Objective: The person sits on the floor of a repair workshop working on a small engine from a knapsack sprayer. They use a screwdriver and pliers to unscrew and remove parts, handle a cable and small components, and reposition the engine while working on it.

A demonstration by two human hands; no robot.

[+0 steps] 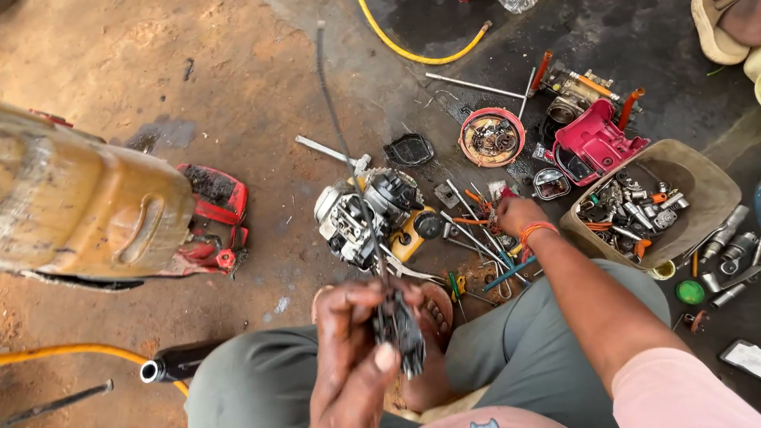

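Large dirty yellow-brown tank (87, 210) at left over a red engine cover (212, 218); small engine block (369, 210) on the ground ahead, tan tub of sockets (682, 186) at right. Left hand (353, 349) closed around a small black greasy part (403, 329) with a cable (337, 127) rising from it, above the lap; right hand (515, 214) reaches into scattered screwdrivers (476, 230), fingers hidden, grip cannot be told.

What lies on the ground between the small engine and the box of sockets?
In the head view, a scatter of screwdrivers and hand tools lies between the engine and the box; the right hand reaches into them.
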